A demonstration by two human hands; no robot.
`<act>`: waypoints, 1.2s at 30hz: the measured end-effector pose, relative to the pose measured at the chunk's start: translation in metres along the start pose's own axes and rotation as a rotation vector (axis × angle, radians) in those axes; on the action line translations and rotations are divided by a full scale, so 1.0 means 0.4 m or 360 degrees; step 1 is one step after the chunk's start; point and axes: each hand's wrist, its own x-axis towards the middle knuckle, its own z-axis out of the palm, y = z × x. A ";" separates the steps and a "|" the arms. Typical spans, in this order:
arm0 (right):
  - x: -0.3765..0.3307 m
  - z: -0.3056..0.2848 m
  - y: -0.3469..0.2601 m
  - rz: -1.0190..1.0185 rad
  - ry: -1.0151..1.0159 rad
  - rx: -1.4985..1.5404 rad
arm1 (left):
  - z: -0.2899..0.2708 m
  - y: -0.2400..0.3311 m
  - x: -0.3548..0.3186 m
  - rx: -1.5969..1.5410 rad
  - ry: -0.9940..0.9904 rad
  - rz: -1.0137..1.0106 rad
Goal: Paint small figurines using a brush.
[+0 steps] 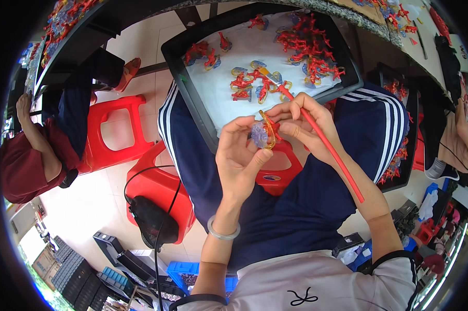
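Observation:
My left hand (235, 158) pinches a small plastic figurine (260, 136) with a clear bluish base, a red body and a yellow translucent curved part. Close beside it, my right hand (313, 127) grips a red-handled paintbrush (337, 158); its pale yellow bristles point up and away over the tray. The right fingertips are at the figurine's red side, though whether they press on it is hard to see. Beyond both hands, a black tray (199, 115) lined with white sheet rests across my knees. Similar red, blue and yellow figurines (309, 44) lie in it, densest at the far right.
Red plastic stools (115, 132) stand at the left, one with a black bag (153, 220) and cable on it. A person in a dark red top (29, 166) sits at far left. Another tray of figurines (394, 160) is at my right. Worktables edge the top.

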 end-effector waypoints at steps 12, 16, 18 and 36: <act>-0.028 -0.011 -0.008 -0.0040 0.0210 -0.0138 | 0.024 -0.059 -0.017 -0.0126 0.0402 -0.0195; -0.029 -0.021 -0.021 0.0134 0.0133 -0.0093 | 0.042 -0.047 -0.022 -0.0160 0.0301 -0.0470; -0.029 -0.021 -0.021 0.0144 0.0086 -0.0130 | 0.054 -0.044 -0.032 -0.0167 0.0295 -0.0470; -0.027 -0.039 -0.077 -0.0145 0.0314 -0.0001 | 0.097 -0.027 -0.044 0.0137 0.0402 0.0027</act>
